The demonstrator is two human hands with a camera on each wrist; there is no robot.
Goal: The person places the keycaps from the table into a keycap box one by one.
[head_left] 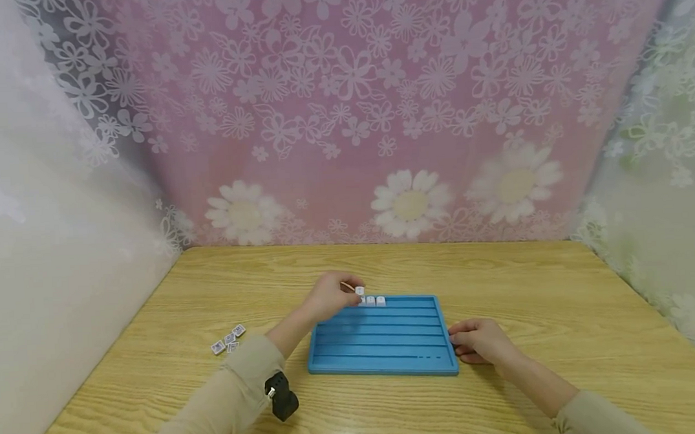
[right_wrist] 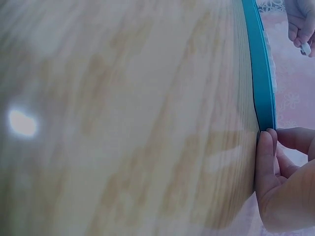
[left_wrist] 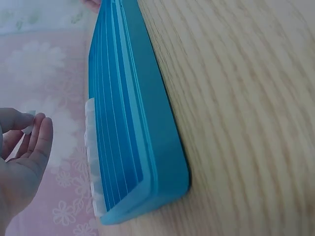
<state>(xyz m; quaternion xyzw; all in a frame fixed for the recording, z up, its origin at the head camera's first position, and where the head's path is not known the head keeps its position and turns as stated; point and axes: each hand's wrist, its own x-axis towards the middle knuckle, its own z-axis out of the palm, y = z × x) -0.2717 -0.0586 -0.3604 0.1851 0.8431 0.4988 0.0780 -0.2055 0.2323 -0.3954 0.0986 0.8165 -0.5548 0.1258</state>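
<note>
My left hand (head_left: 331, 294) pinches a small white tile (head_left: 359, 291) between thumb and fingers, just above the back edge of a blue ridged tray (head_left: 382, 335). In the left wrist view, the pinched tile (left_wrist: 30, 123) is partly covered by the fingertips. A row of several white tiles (left_wrist: 91, 147) stands along the tray's back groove; in the head view the left hand hides part of this row, while a tile (head_left: 381, 301) at its right end shows. At the tray's right side, my right hand (head_left: 482, 342) holds the edge, with thumb and fingers meeting at the rim.
Several loose tiles (head_left: 229, 339) with dark printed marks lie in a small group on the wooden table (head_left: 502, 281), left of the tray. A black wrist strap (head_left: 282, 396) is on the left forearm. A flowered pink cloth (head_left: 343, 113) hangs behind the table.
</note>
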